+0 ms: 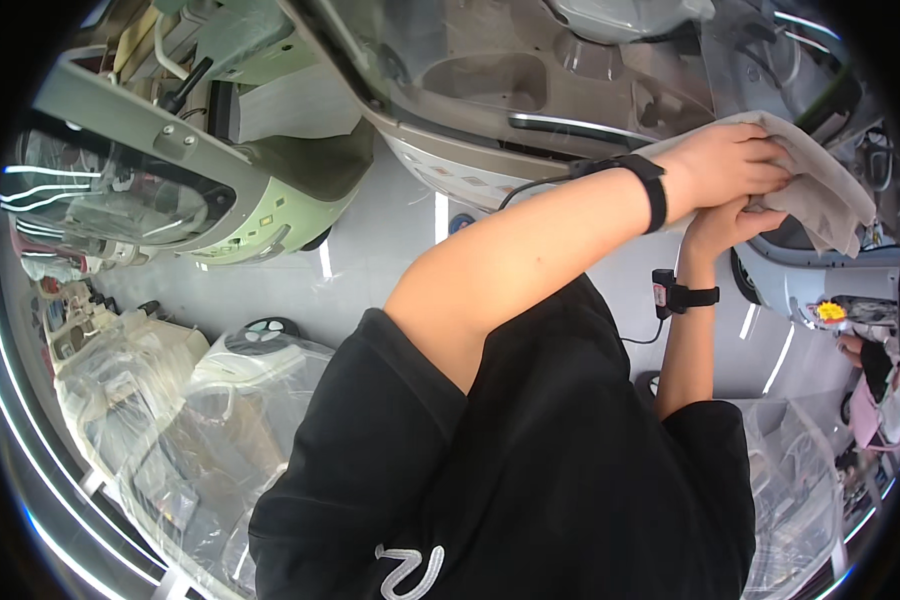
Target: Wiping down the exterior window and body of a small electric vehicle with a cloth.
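The cloth point(835, 190) is pale grey-beige, the wrist straps point(655, 190) black. The shirt point(570, 480) is black with a white curved mark point(432, 572), the floor point(395, 250) grey, one car point(278, 208) pale green.

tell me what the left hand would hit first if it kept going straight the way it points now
The left hand would first meet the greyish-beige cloth just past its fingers. What lies behind the cloth, and how far back, is unclear from this view.
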